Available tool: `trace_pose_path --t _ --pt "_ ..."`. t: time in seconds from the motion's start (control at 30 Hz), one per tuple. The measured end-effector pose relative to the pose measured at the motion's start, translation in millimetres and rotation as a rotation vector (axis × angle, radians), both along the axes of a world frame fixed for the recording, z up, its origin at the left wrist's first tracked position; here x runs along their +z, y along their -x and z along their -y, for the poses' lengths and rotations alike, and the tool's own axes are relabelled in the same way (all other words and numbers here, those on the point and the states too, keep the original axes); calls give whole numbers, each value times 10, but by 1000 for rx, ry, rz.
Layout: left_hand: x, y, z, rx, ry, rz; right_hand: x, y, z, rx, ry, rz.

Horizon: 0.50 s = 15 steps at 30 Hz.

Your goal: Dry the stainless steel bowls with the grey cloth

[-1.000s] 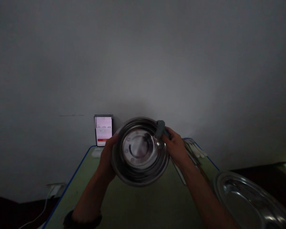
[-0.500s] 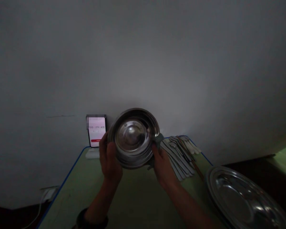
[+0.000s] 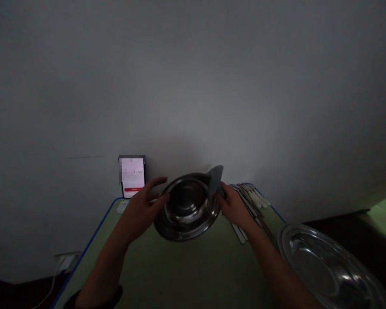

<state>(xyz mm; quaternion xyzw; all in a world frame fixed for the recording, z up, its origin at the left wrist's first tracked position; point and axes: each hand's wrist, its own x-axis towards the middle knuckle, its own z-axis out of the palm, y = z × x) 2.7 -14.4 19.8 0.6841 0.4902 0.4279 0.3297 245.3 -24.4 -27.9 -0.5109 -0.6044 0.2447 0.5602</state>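
A shiny metal bowl (image 3: 186, 227) is held tilted above the green table, in front of the wall. My left hand (image 3: 143, 210) is at its upper left rim, thumb against the metal and the forefinger stretched out above the edge. At the right rim my right hand (image 3: 233, 206) is closed on a grey cloth (image 3: 215, 178). The cloth lies over the bowl's edge, and one corner sticks up. The right fingertips are partly hidden behind the cloth and bowl.
Several pieces of cutlery (image 3: 249, 204) lie at the table's (image 3: 180, 274) back right. A large oval metal tray (image 3: 312, 262) is at the right. A phone (image 3: 133, 176) showing a timer stands upright at the back left, close to the wall (image 3: 193, 86).
The bowl has come down slightly and tipped, so its opening looks narrower. My left hand has loosened and its fingers have spread. More of the cloth shows above the right rim.
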Motion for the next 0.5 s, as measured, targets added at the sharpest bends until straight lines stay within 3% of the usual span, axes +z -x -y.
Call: trace_pose_path --t 0.13,0.27,0.4,0.5 --pt "-58 -14 -31 -131 -142 -139 211 50 152 209 -42 259" --pt "-102 -59 -50 -131 -149 -196 386 121 244 386 4 376" --pt "-71 -87 -24 -156 -150 -149 419 194 161 297 5 445" --pt "-38 -97 -13 -93 -117 -61 354 222 35 258 -36 397"
